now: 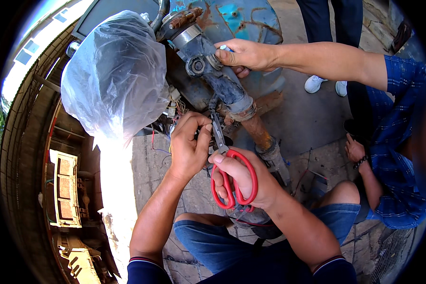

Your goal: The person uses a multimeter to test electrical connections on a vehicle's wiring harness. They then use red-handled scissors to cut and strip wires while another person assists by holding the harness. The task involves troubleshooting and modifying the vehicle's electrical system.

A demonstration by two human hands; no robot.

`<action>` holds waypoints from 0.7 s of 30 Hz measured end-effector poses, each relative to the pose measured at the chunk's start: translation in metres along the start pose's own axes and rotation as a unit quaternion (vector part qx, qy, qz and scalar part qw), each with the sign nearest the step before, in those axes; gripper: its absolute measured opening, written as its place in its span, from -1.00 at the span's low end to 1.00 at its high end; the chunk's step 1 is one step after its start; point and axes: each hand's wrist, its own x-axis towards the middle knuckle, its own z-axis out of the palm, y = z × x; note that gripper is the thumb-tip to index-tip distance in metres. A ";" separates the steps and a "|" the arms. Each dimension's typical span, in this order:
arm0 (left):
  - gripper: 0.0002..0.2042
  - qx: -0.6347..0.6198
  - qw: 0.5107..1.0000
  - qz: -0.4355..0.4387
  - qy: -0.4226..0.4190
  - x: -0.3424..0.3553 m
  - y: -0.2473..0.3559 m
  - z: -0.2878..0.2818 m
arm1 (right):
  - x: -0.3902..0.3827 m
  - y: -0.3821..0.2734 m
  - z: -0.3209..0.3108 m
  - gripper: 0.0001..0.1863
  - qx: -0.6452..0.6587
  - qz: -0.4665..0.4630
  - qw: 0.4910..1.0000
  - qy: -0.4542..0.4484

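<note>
My right hand [244,177] grips red-handled scissors [221,142], fingers through the loops. Their metal blades point up and away from me, beside a dark cable at the greasy metal tube [227,87]. Just left of the blades, my left hand [190,144] is closed in a pinch; what lies between its fingertips is too small to make out. Thin coloured wires [177,106] and pale connectors hang behind that hand. A co-worker's hand [244,54] rests against the upper part of the tube, with a small blue and white item partly showing at its fingers.
A clear plastic bag [116,75] covers a bulky dark part at the left. Behind the tube stands a worn blue metal panel [236,21]. The co-worker in a blue checked shirt [397,146] crouches at the right. Another person's legs [333,21] stand beyond, on paving.
</note>
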 end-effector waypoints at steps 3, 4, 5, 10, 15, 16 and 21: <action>-0.98 -0.012 1.000 0.026 -0.007 -0.003 -0.001 0.002 | 0.009 0.003 0.000 -0.64 -0.052 -0.045 0.997 0.022; -0.96 -0.023 1.000 0.012 0.008 -0.004 -0.002 -0.002 | 0.007 -0.001 0.003 -0.65 -0.082 -0.049 0.995 0.014; -0.96 -0.021 0.999 0.008 0.029 -0.004 -0.004 -0.006 | 0.004 -0.006 0.006 -0.67 -0.112 -0.053 0.992 0.005; -0.91 -0.115 0.974 -0.180 0.072 0.007 -0.001 -0.002 | -0.030 0.001 0.006 -0.72 -0.117 -0.019 0.993 -0.014; -0.90 -0.091 0.973 -0.208 0.031 0.010 0.007 -0.009 | -0.028 -0.008 0.005 -0.72 -0.020 0.010 0.999 -0.035; -0.90 -0.091 0.972 -0.215 0.024 0.013 0.011 -0.011 | -0.025 -0.011 0.006 -0.71 -0.027 0.011 0.999 -0.041; -0.92 -0.079 0.974 -0.212 0.018 0.018 0.008 -0.012 | -0.012 0.007 -0.007 -0.68 -0.021 0.029 0.999 -0.020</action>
